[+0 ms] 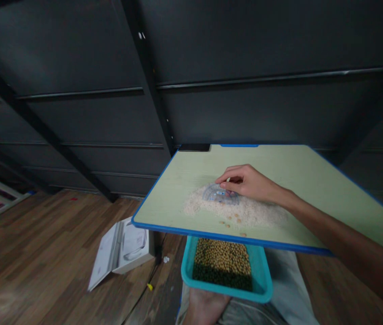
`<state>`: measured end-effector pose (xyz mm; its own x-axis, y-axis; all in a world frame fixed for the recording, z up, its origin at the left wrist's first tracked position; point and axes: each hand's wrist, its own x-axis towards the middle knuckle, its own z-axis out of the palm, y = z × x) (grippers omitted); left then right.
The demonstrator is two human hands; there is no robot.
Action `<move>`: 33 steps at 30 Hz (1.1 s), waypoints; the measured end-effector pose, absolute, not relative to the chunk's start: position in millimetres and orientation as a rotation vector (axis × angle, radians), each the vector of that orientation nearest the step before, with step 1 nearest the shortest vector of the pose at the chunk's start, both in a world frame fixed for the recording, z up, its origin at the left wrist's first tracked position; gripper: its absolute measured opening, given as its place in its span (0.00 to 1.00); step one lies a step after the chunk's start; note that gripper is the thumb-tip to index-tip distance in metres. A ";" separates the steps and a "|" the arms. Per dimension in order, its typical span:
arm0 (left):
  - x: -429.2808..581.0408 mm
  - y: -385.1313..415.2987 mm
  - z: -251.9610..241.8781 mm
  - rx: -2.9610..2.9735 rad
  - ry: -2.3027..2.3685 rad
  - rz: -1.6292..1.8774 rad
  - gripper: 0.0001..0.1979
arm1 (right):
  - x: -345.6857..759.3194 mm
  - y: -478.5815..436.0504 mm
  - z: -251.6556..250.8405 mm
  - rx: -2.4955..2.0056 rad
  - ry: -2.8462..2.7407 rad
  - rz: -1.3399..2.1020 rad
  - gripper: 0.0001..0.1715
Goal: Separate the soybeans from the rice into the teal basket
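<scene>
My right hand (245, 182) pinches a clear plastic protractor (213, 193) over a spread of white rice (255, 211) on the pale green table (279, 162). Several yellow beans (228, 225) lie at the near side of the rice. Below the table's front edge, my left hand (208, 301) is under a turquoise tray (262, 289), its fingers mostly hidden beneath it. Yellow beans (225, 255) fill the tray's far part and dark green beans (221, 276) its near part.
A dark flat object (194, 147) lies at the table's far left corner. On the wooden floor (59, 243) at left are an open white box (132, 246) and a black cable (140, 298). Dark metal panels (103, 108) rise behind the table.
</scene>
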<state>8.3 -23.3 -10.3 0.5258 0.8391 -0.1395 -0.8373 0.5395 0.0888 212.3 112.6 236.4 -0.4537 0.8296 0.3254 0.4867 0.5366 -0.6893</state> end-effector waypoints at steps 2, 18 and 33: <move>7.9 -23.7 -13.3 0.005 0.174 1.014 0.20 | 211.5 111.4 237.4 -1.051 -2.140 0.689 0.10; 4.5 -25.5 11.6 0.063 0.345 0.988 0.27 | 212.3 102.3 243.1 -0.901 -2.348 0.761 0.11; 5.5 -25.0 -18.5 0.022 0.241 0.990 0.22 | 211.1 99.5 246.9 -0.841 -2.405 0.796 0.11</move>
<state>5.5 -25.0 -18.5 0.5242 0.8297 -0.1918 -0.8248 0.5507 0.1280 211.1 99.5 246.9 -0.7031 0.6721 0.2323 0.4007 0.6444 -0.6513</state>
